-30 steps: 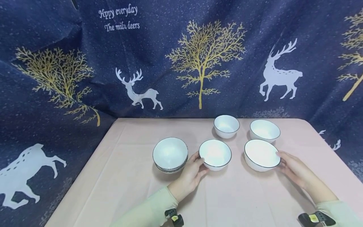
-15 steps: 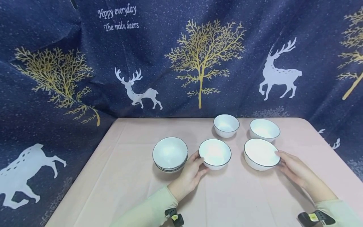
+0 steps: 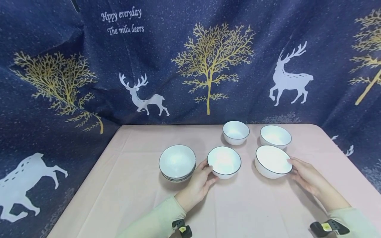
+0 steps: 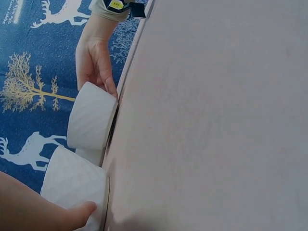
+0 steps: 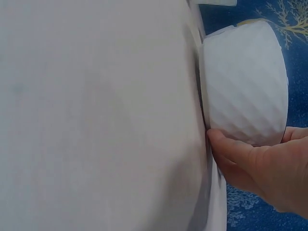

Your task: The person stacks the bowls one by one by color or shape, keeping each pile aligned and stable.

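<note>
In the head view, my left hand (image 3: 196, 185) holds the left side of a white bowl with a dark rim (image 3: 224, 161), its thumb at the near side. Farther right, my right hand (image 3: 306, 178) grips the right edge of a larger white bowl (image 3: 273, 161), thumb at the rim. Both bowls face up, set apart from each other. The left wrist view has my left thumb (image 4: 86, 211) against a white bowl's ribbed side (image 4: 67, 178). From the right wrist, the larger bowl's faceted outside (image 5: 243, 86) is seen beside my fingers (image 5: 231, 149).
A stack of white bowls (image 3: 177, 161) stands left of my left hand. Behind the held bowls are a small white bowl (image 3: 236, 133) and a wider one (image 3: 275, 136). A pink cloth covers the table (image 3: 134, 191); a blue deer-print curtain (image 3: 184, 59) hangs at the back.
</note>
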The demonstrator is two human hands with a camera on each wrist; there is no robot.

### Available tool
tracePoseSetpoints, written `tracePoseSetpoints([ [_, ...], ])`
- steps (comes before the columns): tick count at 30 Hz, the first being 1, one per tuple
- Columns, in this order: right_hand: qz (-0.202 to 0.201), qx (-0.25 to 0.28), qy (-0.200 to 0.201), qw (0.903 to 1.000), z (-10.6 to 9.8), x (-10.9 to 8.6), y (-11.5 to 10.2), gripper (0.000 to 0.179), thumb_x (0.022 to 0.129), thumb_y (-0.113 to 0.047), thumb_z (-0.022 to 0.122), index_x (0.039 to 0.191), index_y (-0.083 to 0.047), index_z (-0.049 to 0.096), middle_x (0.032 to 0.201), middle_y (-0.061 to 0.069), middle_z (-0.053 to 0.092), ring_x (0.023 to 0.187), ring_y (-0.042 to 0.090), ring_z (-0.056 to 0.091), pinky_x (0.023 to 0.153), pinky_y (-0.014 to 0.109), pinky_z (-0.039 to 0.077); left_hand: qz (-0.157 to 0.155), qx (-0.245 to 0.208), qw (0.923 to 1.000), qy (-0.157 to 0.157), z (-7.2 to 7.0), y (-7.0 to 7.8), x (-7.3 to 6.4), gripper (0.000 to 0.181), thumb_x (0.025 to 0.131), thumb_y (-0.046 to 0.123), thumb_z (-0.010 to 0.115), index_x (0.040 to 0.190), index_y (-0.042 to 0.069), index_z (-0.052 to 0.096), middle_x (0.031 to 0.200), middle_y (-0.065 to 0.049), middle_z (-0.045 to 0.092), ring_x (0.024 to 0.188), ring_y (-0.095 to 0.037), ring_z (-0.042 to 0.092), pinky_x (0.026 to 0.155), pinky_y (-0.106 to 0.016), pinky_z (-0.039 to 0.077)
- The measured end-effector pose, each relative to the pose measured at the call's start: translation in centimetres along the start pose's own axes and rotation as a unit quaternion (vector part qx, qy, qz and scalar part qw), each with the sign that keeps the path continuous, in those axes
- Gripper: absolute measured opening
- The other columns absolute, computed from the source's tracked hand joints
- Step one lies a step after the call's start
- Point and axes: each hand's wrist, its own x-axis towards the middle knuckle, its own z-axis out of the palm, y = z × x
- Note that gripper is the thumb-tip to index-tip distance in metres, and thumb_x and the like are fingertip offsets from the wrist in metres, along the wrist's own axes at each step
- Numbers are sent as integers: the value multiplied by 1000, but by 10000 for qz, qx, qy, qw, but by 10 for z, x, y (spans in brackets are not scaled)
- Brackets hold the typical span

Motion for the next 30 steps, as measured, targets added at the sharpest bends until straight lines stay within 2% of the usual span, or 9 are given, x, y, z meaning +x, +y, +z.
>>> tracePoseSetpoints([
  [4, -120, 163, 27, 9998, 0, -1, 1, 79, 104, -40, 31, 145, 14, -9, 150, 39, -7, 117, 12, 56, 100, 27, 46, 18, 19, 10000, 4, 0, 0, 1, 57, 100, 6, 43, 151, -2, 18, 155, -26, 13, 137, -42, 28, 109, -50, 40],
  [7, -162, 310, 4, 9994, 0, -1, 1, 77, 105, -38, 31, 145, 14, -10, 149, 39, -7, 89, -16, 55, 99, 26, 48, 31, 24, 10000, 14, 0, 0, 0, 57, 100, 6, 43, 151, -2, 18, 155, -26, 13, 137, -42, 28, 109, -50, 40],
  [8, -154, 349, 3, 9993, 0, -1, 1, 77, 105, -38, 31, 145, 14, -10, 149, 39, -7, 89, -16, 55, 99, 26, 48, 40, 28, 10000, 12, 0, 0, 0, 57, 100, 6, 42, 151, -2, 18, 155, -26, 13, 137, -42, 29, 109, -51, 40],
  [11, -114, 257, 7, 9996, 2, -1, -2, 75, 105, -38, 29, 145, 13, -10, 151, 38, -7, 114, 8, 57, 100, 26, 47, 54, 29, 10000, 19, -1, -1, 0, 57, 100, 6, 42, 151, -2, 18, 155, -26, 12, 137, -42, 29, 109, -51, 40],
  [15, -58, 26, 2, 10000, 5, -1, -7, 75, 105, -39, 26, 145, 13, -10, 151, 38, -5, 139, 33, 23, 101, 26, 46, 31, 71, 10000, 29, -2, -2, 0, 57, 100, 7, 43, 151, -1, 18, 156, -25, 10, 137, -42, 29, 108, -49, 41],
  [18, -94, 66, -41, 9999, 7, -1, -11, 75, 105, -38, 28, 145, 13, -11, 151, 38, -5, 139, 32, 24, 100, 26, 47, 18, 81, 10000, 35, -2, -1, -1, 57, 100, 7, 43, 151, -1, 18, 156, -25, 10, 137, -41, 29, 109, -49, 41],
  [22, -211, 317, -121, 9992, 9, 1, -16, 75, 106, -35, 31, 144, 14, -12, 151, 38, -6, 115, 6, 57, 97, 23, 50, 53, 133, 9999, 40, -1, -1, -2, 57, 100, 8, 43, 151, -1, 19, 156, -26, 12, 137, -42, 29, 108, -49, 41],
  [25, -225, 404, -141, 9988, 11, 2, -19, 76, 106, -35, 32, 144, 13, -13, 151, 37, -6, 91, -16, 54, 96, 22, 50, 70, 165, 9998, 52, -1, -1, -1, 56, 100, 8, 43, 151, -1, 20, 155, -25, 13, 138, -42, 27, 108, -48, 42],
  [30, -228, 404, -186, 9987, 14, 3, -26, 75, 106, -35, 31, 145, 11, -13, 152, 35, -8, 92, -15, 54, 97, 20, 50, 44, 149, 9999, 39, -2, -3, 1, 55, 100, 8, 43, 151, -1, 21, 155, -25, 14, 138, -42, 27, 108, -48, 42],
])
